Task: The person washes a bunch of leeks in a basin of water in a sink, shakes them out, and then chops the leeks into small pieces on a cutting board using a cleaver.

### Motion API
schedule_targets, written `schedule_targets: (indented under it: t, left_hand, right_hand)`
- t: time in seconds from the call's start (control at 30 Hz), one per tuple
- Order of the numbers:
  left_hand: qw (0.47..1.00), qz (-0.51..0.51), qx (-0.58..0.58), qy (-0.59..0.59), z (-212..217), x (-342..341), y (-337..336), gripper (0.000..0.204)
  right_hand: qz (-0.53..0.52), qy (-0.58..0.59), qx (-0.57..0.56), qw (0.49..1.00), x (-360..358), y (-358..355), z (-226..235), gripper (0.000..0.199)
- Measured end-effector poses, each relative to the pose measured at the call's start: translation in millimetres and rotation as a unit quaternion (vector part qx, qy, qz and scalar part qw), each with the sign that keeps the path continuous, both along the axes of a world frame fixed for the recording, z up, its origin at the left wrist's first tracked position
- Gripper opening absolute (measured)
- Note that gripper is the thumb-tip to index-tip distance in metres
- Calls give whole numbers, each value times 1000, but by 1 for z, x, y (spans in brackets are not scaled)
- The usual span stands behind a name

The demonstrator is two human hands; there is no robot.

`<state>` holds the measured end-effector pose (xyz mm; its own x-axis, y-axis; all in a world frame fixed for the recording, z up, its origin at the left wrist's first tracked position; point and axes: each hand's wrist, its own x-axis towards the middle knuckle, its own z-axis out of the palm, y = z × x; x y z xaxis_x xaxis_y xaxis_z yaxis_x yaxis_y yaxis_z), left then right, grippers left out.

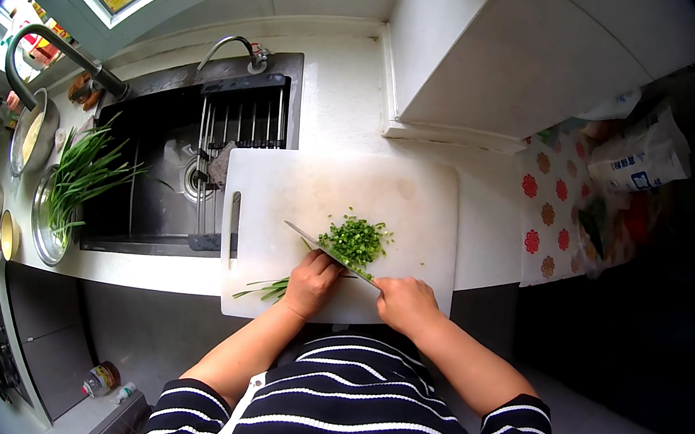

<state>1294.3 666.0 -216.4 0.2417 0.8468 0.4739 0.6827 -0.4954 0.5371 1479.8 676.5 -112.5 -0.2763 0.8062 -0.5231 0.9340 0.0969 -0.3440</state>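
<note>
A white cutting board (281, 181) lies in front of me, its left part reaching over the sink's edge. My right hand (408, 304) is closed round the handle of a knife (309, 236), whose blade slants up to the left across the board. Right behind the blade, my left hand (313, 281) presses a bunch of chives down with curled fingers. The uncut ends of these chives (266, 287) stick out to its left. Beyond the blade sits a pile of finely chopped chives (355, 238), with a few loose bits around it.
Left of the board is a dark sink (126, 177) with a metal drying rack (246, 114) and a faucet (61, 44). A metal basin (43, 232) holds long chives (87, 172). On the right lie a flower-patterned cloth (549, 205) and a white plastic bag (645, 157).
</note>
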Motion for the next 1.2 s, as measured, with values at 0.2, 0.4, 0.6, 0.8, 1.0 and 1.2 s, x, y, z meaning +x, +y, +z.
schedule_targets:
  t: [0.2, 0.4, 0.6, 0.8, 1.0, 1.2]
  left_hand:
    - [1000, -8, -3, -5, -5, 0, 0, 15]
    - [998, 8, -54, 12, 3, 2, -1, 19]
    - [987, 54, -152, -20, 23, 1, -9, 33]
    - [959, 138, -243, -44, 30, -4, -14, 37]
    - [964, 151, -207, -73, 15, -20, -10, 38]
    - [980, 167, -108, 31, 10, -15, -4, 55]
  right_hand:
    - [-12, 1, 5, 1000, -23, 15, -26, 29]
    - [-43, 78, 20, 996, -15, 23, -34, 25]
    - [-80, 132, 36, 987, -2, 18, -4, 20]
    - [-78, 126, 30, 988, 11, 14, -6, 19]
    - [-72, 133, 44, 988, 12, 7, -4, 19]
    - [-75, 134, 47, 987, 14, 3, -5, 20]
